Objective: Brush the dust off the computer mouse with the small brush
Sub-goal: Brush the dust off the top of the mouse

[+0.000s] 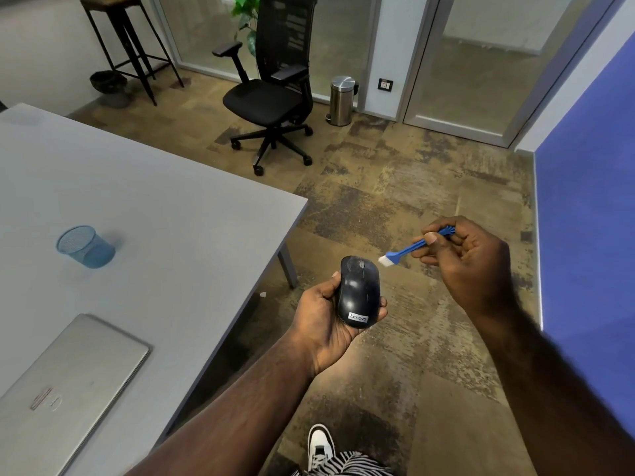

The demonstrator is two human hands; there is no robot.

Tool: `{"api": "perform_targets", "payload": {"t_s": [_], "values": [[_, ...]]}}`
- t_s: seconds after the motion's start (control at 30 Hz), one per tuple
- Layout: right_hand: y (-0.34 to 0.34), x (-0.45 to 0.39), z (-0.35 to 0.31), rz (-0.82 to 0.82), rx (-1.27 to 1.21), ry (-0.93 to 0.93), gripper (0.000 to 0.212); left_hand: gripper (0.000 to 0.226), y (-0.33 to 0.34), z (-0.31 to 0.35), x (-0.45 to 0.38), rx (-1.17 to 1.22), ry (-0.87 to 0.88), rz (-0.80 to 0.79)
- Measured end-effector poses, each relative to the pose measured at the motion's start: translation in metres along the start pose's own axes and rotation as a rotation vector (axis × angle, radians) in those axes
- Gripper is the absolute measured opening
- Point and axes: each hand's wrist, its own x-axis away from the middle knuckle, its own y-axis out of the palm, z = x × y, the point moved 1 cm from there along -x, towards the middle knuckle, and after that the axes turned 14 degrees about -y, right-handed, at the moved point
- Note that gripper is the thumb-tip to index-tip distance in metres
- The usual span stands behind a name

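A black computer mouse (358, 292) with a Lenovo label lies in the palm of my left hand (321, 319), held over the floor just off the table's corner. Pale dust marks show near its front end. My right hand (467, 257) pinches the handle of a small blue brush (405, 250) with white bristles. The bristle tip hovers just right of the mouse's front edge, very close to it; contact is unclear.
A grey table (144, 214) stands at the left with a blue mesh pen cup (86, 247) and a closed silver laptop (65, 383). Farther back are a black office chair (271, 94), a steel pedal bin (342, 99) and a tall stool (127, 39). A blue wall (587, 201) runs along the right.
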Motion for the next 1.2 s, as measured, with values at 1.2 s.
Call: {"api": "perform_targets", "payload": {"t_s": [1.2], "values": [[0.015,-0.011,-0.010,-0.060,-0.109,0.058,0.021,0.045,0.004,-0.001,0.000,-0.090,-0.006,0.003]]}}
